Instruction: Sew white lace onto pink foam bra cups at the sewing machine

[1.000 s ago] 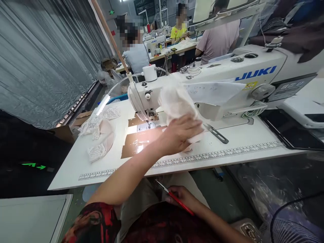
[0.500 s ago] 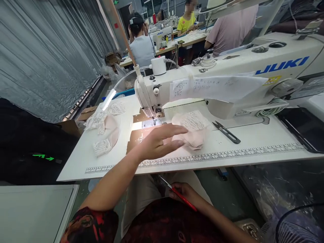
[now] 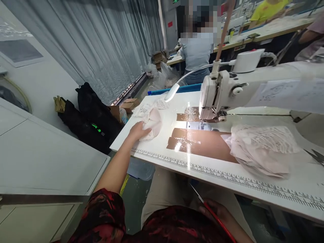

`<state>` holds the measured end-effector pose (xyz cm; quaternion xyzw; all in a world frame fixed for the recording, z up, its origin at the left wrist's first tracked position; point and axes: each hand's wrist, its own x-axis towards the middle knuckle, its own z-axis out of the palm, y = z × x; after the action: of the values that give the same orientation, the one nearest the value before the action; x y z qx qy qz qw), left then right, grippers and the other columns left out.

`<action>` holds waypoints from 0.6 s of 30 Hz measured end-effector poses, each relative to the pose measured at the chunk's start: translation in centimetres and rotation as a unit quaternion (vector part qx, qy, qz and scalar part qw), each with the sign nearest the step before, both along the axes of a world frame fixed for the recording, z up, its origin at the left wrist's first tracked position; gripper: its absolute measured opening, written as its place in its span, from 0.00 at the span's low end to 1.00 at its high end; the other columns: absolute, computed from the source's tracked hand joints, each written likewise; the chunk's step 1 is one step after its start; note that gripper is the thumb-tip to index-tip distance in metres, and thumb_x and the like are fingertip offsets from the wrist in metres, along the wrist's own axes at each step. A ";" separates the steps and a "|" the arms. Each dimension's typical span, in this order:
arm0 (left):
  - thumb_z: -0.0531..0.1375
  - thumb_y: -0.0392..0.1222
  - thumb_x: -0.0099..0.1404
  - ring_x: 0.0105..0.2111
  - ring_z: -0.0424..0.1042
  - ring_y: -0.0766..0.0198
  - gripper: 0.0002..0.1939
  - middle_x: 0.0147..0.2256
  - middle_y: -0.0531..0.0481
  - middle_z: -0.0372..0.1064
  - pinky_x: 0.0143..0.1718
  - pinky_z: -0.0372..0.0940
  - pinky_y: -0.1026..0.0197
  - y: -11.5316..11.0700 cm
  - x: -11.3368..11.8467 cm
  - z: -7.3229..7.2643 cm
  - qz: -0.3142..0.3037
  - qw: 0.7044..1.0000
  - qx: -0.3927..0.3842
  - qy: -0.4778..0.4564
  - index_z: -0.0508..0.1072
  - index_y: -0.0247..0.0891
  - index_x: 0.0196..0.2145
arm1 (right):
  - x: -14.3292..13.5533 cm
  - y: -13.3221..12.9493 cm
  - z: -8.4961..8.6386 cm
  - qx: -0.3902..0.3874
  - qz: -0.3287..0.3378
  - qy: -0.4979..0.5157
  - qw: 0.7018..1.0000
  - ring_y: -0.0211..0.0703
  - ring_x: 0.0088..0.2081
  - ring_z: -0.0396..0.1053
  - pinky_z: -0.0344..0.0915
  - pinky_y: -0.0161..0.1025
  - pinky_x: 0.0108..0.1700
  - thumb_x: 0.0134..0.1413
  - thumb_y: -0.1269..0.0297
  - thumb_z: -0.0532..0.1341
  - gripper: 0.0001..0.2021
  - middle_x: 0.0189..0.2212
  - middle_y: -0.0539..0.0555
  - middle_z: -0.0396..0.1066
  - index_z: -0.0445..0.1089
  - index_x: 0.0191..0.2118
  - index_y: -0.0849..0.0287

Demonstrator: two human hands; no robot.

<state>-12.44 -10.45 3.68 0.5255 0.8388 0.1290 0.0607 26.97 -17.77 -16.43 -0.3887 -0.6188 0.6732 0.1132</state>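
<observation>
My left hand (image 3: 139, 131) touches the pale pink and lace fabric pieces (image 3: 155, 122) at the table's left end; its fingertips are partly hidden by the cloth, so its grip is unclear. Low at my lap, my right hand (image 3: 217, 211) is closed around red-handled scissors (image 3: 214, 214), whose thin blades point up and left. A second pile of pink fabric with lace (image 3: 263, 148) lies right of the needle area. The white sewing machine (image 3: 215, 96) stands between the two piles, its lamp (image 3: 172, 92) lit.
Black thread snips (image 3: 315, 156) lie at the right edge. A printed ruler (image 3: 202, 171) runs along the table's front. Brown tape (image 3: 202, 143) covers part of the tabletop. Beyond, a person in light blue (image 3: 197, 50) sits near plastic bags. White cabinets (image 3: 45, 148) stand at left.
The view has swung left. My left hand has moved from beside the right fabric pile to the left pile and now touches it. My right hand still holds the scissors low.
</observation>
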 end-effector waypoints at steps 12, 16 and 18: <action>0.68 0.43 0.47 0.42 0.71 0.48 0.17 0.38 0.43 0.72 0.41 0.64 0.56 4.8 2.1 -0.5 -0.049 0.988 -0.014 -0.146 0.72 0.34 0.34 | -1.0 -0.8 0.6 0.009 -0.010 -0.027 1.000 0.47 0.28 0.65 0.62 0.42 0.31 0.41 0.39 0.62 0.22 0.22 0.49 0.64 0.68 0.28 0.55; 0.65 0.39 0.50 0.31 0.72 0.57 0.10 0.28 0.49 0.70 0.33 0.65 0.59 5.2 3.1 -0.5 -0.076 0.963 0.013 -0.257 0.71 0.34 0.30 | -0.9 -1.2 1.5 0.017 -0.033 -0.030 0.999 0.46 0.27 0.65 0.63 0.41 0.31 0.40 0.39 0.63 0.23 0.22 0.49 0.66 0.71 0.30 0.56; 0.62 0.43 0.56 0.29 0.71 0.61 0.10 0.28 0.49 0.70 0.32 0.65 0.61 4.3 3.6 -0.4 -0.095 0.944 0.036 -0.313 0.71 0.33 0.34 | -0.6 -1.2 2.2 0.027 -0.033 -0.027 0.999 0.48 0.29 0.67 0.64 0.42 0.32 0.41 0.40 0.63 0.23 0.24 0.50 0.69 0.73 0.33 0.56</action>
<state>-8.79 -6.12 3.31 0.5379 0.7187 0.3101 0.3131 26.39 -18.94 -14.22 -0.4240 -0.6264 0.6412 0.1292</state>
